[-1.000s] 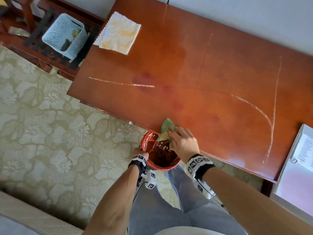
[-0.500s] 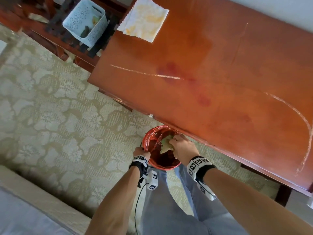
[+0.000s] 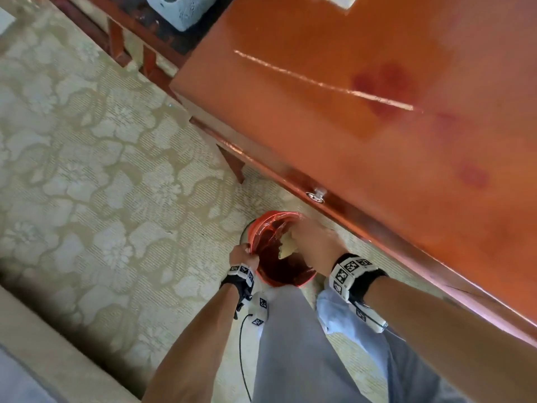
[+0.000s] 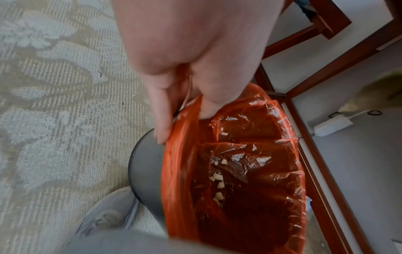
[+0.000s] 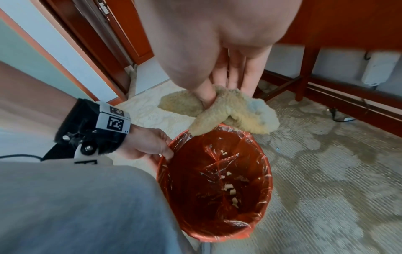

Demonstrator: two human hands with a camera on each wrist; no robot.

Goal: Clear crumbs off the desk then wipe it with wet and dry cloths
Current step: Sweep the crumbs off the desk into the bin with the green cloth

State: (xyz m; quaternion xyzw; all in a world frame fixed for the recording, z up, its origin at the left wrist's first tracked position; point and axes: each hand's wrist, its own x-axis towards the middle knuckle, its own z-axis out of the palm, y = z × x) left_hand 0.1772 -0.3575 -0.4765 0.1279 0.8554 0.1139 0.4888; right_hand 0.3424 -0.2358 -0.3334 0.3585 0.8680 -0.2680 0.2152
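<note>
A grey waste bin [image 4: 144, 173] lined with an orange plastic bag [image 3: 263, 228] [image 5: 219, 230] stands on the carpet below the desk's front edge. My left hand [image 3: 247, 255] [image 4: 180, 116] [image 5: 152, 146] grips its rim and liner, thumb inside. My right hand [image 3: 309, 242] [image 5: 219, 92] holds a fluffy yellowish cloth [image 5: 234, 111] [image 3: 286, 248] bunched over the bin's far rim. Pale crumbs [image 5: 231, 187] [image 4: 217, 178] lie inside the liner. The red-brown desk [image 3: 377, 141] bears streaks and dark damp patches.
A white perforated basket [image 3: 186, 10] sits on a low rack at the upper left. A corner of another cloth [image 3: 343, 1] lies at the desk's far edge. A drawer knob [image 3: 316, 194] sticks out above the bin. Under the desk are rails and a power adapter [image 4: 332, 125]. Patterned carpet surrounds my legs.
My right hand has brought the cloth off the desk edge down over the bin. The bin sits lower, away from the desk edge. The view has tilted down and left.
</note>
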